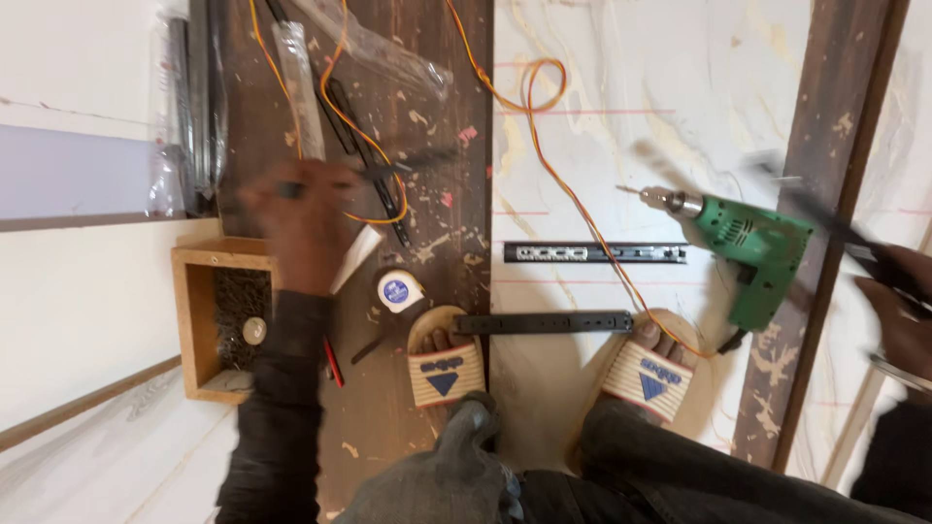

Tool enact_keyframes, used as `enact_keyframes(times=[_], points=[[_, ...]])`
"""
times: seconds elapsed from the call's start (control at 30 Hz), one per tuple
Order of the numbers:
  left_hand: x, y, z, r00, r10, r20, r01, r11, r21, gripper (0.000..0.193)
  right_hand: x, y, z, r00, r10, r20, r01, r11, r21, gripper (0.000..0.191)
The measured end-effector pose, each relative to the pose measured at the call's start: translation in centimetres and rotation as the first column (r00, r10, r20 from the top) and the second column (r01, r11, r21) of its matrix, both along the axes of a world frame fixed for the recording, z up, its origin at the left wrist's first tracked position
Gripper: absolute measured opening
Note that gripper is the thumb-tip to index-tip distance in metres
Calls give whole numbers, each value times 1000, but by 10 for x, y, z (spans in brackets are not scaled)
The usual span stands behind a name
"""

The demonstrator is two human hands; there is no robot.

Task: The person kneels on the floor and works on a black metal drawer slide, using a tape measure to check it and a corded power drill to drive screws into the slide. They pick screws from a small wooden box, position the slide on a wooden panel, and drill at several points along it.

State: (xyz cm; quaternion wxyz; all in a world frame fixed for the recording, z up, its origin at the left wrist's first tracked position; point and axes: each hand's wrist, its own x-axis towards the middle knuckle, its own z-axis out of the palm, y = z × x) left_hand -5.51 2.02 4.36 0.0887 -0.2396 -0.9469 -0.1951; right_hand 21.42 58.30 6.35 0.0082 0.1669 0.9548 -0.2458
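My left hand (301, 228) is blurred over a dark wooden plank (427, 116), its fingers closed around a thin dark object (408, 163) that points right; I cannot tell what kind of object it is. At the right edge, my right hand (898, 311) grips a long dark metal bar (825, 218), also blurred, slanting up to the left over a brown wooden strip (825, 87). A green electric drill (752, 243) lies on the marbled white board (631, 78) between the hands, its bit pointing left.
A black drawer slide (594, 253) lies left of the drill, and another black slide (544, 323) rests across my sandalled feet (445, 367). A tape measure (400, 290), a wooden box of screws (194, 320), an orange cable (544, 165) and bagged rails (189, 107) lie around.
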Motion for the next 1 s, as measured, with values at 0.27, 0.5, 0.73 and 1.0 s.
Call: enact_keyframes(times=[0.27,0.5,0.73,1.0], points=[[-68,21,-44,931,356,-81,-320,903,286,49,5,-45,-11,998,-38,-59,30,992,-119,27],[77,137,-34,510,-62,858,-202,961,190,72,-45,-125,-11,935,332,128,-256,877,-407,27],[143,167,-18,319,-723,613,-172,592,787,77,-64,-187,-20,852,495,170,-395,821,-413,42],[127,142,-33,692,-495,526,-11,722,692,35,-41,-180,-46,920,376,113,-308,870,-386,35]])
